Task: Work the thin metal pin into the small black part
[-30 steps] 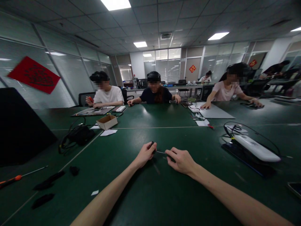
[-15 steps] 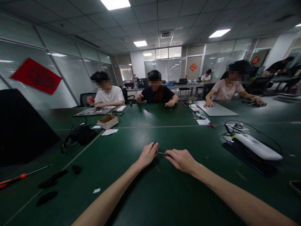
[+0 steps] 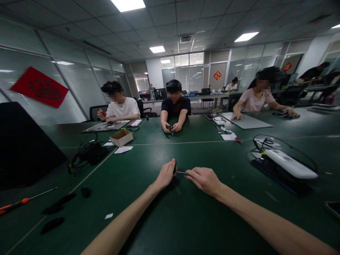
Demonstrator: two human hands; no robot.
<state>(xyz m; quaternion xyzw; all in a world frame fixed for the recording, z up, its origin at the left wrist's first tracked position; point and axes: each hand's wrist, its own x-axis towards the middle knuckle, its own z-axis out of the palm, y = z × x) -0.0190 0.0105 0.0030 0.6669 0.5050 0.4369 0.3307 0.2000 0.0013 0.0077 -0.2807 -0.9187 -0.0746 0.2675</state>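
In the middle of the green table (image 3: pixel 148 198), my left hand (image 3: pixel 166 174) is closed around a small dark object (image 3: pixel 175 168), mostly hidden by the fingers. A thin metal rod (image 3: pixel 181 172), like a screwdriver's shaft, spans the short gap to my right hand (image 3: pixel 204 180). My right fingers are pinched together at the rod's other end; what else they cover is hidden. Both hands sit low over the tabletop.
An orange-and-black screwdriver (image 3: pixel 25 201), dark scraps (image 3: pixel 52 225) and a white chip (image 3: pixel 108 216) lie to the left. A cardboard box (image 3: pixel 121 139) stands beyond. A white device (image 3: pixel 290 164) with cables is on the right. Three people sit opposite.
More of the rod shows between my hands, and the dark piece at my right fingertips is out of sight. The person opposite has brought both hands together over the table.
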